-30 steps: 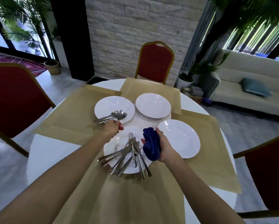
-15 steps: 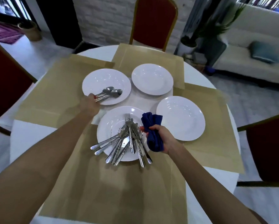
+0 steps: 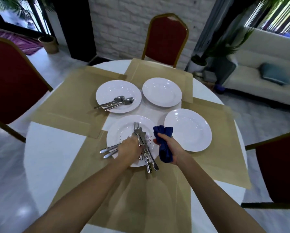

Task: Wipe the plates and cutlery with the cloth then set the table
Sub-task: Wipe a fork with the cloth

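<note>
left hand (image 3: 128, 151) down on the pile of steel forks, knives and spoons (image 3: 147, 158) in the nearest white round plate (image 3: 122, 130). Fingers curled over the handles, can't tell if they actually grip one. Fork tines poke out beyond the fingertips, handles stick out left of the hand. right hand (image 3: 172, 146) clenched round the bunched dark-blue cloth (image 3: 165, 154), just right of the left fingertips. two steel spoons (image 3: 122, 100) lie on a second white plate (image 3: 117, 88), well beyond the left fingers.

head-worn wide-angle camera looks forward and steeply down, close above the round table (image 3: 45, 148).
</note>
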### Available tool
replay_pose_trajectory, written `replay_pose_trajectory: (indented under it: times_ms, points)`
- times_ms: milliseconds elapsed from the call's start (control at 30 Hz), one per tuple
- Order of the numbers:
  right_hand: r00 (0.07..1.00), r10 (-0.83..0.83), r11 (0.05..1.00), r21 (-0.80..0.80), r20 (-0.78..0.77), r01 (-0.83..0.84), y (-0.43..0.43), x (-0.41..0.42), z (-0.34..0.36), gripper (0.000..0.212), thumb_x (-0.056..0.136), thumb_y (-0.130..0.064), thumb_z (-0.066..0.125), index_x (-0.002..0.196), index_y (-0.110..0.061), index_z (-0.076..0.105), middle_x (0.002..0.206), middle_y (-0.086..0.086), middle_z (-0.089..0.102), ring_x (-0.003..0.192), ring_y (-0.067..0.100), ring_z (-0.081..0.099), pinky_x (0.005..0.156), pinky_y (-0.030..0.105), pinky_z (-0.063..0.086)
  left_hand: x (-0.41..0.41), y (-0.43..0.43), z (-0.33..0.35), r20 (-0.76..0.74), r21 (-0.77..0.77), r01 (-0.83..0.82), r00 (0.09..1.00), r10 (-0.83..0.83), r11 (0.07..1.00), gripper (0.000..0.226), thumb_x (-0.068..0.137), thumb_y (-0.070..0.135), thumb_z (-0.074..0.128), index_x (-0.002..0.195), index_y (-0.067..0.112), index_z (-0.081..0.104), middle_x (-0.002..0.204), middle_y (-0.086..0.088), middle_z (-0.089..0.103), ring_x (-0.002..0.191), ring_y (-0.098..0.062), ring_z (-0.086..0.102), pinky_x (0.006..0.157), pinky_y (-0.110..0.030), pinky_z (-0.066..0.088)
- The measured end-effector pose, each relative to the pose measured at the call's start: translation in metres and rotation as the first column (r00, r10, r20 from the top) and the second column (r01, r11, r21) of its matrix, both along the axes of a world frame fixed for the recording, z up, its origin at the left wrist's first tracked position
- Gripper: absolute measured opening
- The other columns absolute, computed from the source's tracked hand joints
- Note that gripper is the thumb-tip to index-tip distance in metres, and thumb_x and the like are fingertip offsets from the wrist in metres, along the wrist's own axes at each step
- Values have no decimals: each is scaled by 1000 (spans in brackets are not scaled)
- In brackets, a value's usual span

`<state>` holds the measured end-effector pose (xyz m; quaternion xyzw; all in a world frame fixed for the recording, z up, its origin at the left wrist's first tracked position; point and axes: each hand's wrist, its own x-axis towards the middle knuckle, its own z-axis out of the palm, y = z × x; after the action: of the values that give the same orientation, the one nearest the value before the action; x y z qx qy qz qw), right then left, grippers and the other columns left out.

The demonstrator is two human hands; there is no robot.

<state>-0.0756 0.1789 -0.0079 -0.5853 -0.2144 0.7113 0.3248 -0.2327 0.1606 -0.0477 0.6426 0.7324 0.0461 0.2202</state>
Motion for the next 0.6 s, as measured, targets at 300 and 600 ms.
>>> replay_pose_trajectory:
  times_ms: [300,600]
  points:
    - [995,64,994,80,83,-70,-25,7,26,36,99,-44,44,127,-23,51,105,10,65,69,15,60,60,26,47,0,-7,24,148,56,-190,972,180,980,25,94,16,46,110,2,59,111,-20,60,106,-35,55,81,-36,44]
    - [705,-28,581,586,708,-565,-14,-9,59,30,98,-29,49,124,-40,61,115,-8,68,103,9,61,90,28,49,-1,-29,90,529,182,-47,847,-58,982,19,102,25,33,91,20,48,85,5,61,80,-16,56,66,-29,38]
